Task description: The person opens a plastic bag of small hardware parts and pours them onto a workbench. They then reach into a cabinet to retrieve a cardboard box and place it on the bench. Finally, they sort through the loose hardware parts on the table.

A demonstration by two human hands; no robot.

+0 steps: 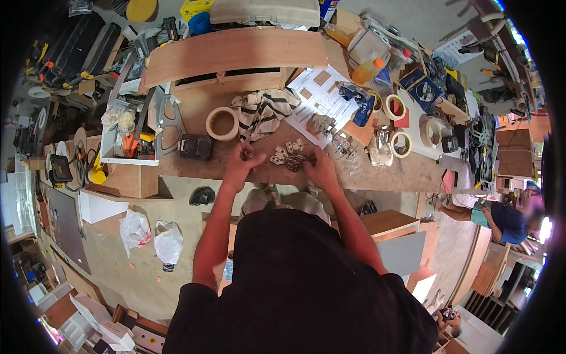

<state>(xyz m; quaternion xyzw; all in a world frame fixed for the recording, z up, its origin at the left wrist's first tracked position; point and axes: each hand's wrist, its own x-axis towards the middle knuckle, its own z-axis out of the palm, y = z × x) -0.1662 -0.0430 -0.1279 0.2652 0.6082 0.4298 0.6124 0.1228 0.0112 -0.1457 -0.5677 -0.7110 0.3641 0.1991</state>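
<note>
Several metal cabinet hinge parts [288, 155] lie in a small pile near the front edge of the wooden workbench [380, 175]. To the left of the pile, my left hand [239, 166] has its fingers closed around a small metal piece [246, 155], too small to identify. My right hand [322, 168] rests at the pile's right edge, its fingertips touching the parts; whether it grips one is hidden. Behind the pile lie a striped cloth [264, 110] and printed sheets [320, 99], with more metal hinge parts [324, 125] on the sheets.
A tape roll [222, 124] and a black battery pack [195, 146] lie left of my left hand. A white drawer [129, 160] holds tools further left. More tape rolls [400, 144] and an orange drink bottle [367, 72] are at right. A person [504, 221] is at far right.
</note>
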